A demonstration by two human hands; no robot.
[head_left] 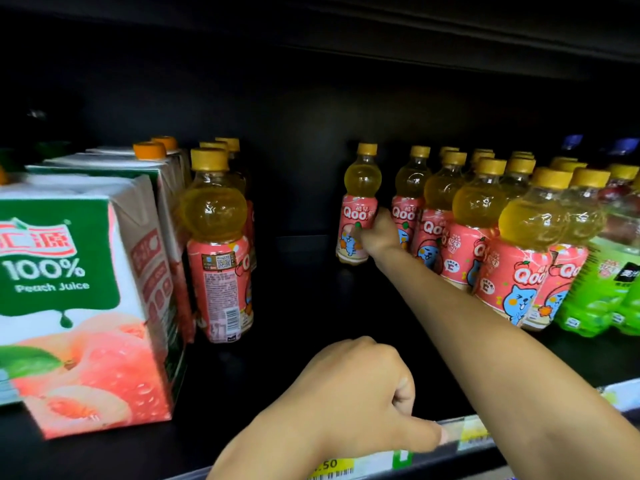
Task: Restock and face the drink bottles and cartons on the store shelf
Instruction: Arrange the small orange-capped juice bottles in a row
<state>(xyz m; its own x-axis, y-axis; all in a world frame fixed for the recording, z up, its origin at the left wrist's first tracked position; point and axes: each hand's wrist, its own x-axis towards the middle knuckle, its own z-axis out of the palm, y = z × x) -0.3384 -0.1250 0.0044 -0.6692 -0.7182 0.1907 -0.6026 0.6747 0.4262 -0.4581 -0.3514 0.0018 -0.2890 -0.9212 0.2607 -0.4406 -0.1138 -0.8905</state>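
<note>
A person's right hand (375,233) reaches deep into a dark store shelf (311,306) and grips a small Qoo bottle (358,206), fingers curled round its pink label just below the bulge of yellow juice. The bottle stands upright at the back of an open gap in the shelf, its label facing forward: "Qoo" in red letters above a blue cartoon cat, with a yellow cap on top. Just to the right of the gripping hand, rows of the same Qoo bottles (485,216) run from the back toward the front edge, all capped in yellow, some showing the cat and a round "E" mark. Past them on the far right stand bottles with bright green labels (595,299) (their writing is too blurred to read). Well to the left of the grip, across the gap, another Qoo bottle (218,237) stands with its back turned out, showing a QR code, small print and a barcode. Beside it stand tall cartons (86,289) with orange caps; the nearest reads "100% Peach Juice" in white on green, above pictures of peaches. Nearer the camera, the left hand (349,396) rests on the shelf's front rail, fingers curled, thumb pressed on the price strip (363,462), where a yellow tag reads ".50".
</note>
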